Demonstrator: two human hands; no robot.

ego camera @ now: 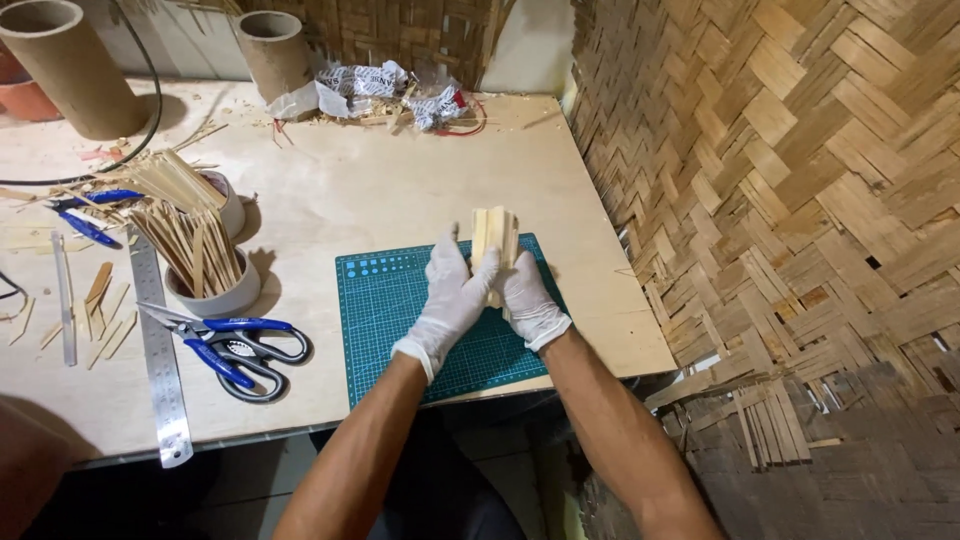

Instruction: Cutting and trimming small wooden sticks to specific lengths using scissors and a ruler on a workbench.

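Note:
Both my hands wear white gloves and grip one bundle of pale bamboo strips [495, 236], held upright over a green cutting mat [385, 300]. My left hand [450, 300] wraps the bundle's left side. My right hand [528, 305] closes on its right side and lower end. The strips' top ends stick out above my fingers.
Blue-handled shears [232, 345] and a steel ruler [158, 350] lie left of the mat. Two white cups [215, 295] hold several bamboo strips. Blue pliers [85, 215], cardboard tubes [70, 65] and crumpled wrappers [385, 90] sit farther back. A woven bamboo panel [780, 180] stands at the right.

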